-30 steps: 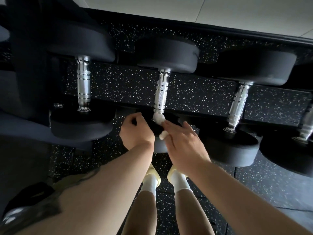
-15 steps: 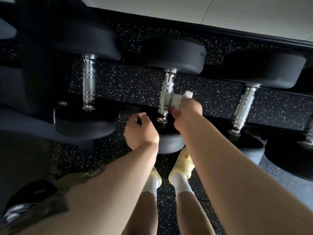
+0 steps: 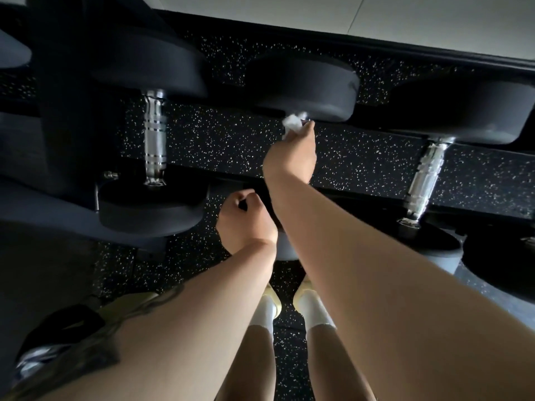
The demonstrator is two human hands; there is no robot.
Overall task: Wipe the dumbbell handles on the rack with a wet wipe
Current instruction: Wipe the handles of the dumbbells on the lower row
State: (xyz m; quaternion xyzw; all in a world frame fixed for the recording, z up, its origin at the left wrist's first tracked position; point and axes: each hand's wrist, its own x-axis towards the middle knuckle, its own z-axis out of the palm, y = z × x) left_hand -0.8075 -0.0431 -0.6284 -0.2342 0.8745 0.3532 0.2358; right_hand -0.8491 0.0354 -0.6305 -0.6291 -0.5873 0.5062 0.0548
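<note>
Black dumbbells with chrome handles lie side by side on a rack. My right hand (image 3: 291, 156) is wrapped around the middle dumbbell's handle with a white wet wipe (image 3: 293, 123) bunched at the handle's far end, right under the far head (image 3: 307, 85). The hand and wipe hide that handle. My left hand (image 3: 246, 221) rests curled on the middle dumbbell's near head (image 3: 285, 248), mostly covered by my arms. The left dumbbell's handle (image 3: 155, 137) and the right dumbbell's handle (image 3: 424, 178) are bare.
A dark rack upright (image 3: 63, 96) stands at the left. Black speckled rubber floor (image 3: 225, 146) shows under the rack. A further dumbbell head (image 3: 500, 259) sits at the right edge. My legs and yellow shoes (image 3: 289, 299) are below. A pale wall (image 3: 405, 13) runs along the top.
My right hand slid with the wipe along the middle handle from its near end to its far end. The left hand stayed on the near head. The camera moved closer.
</note>
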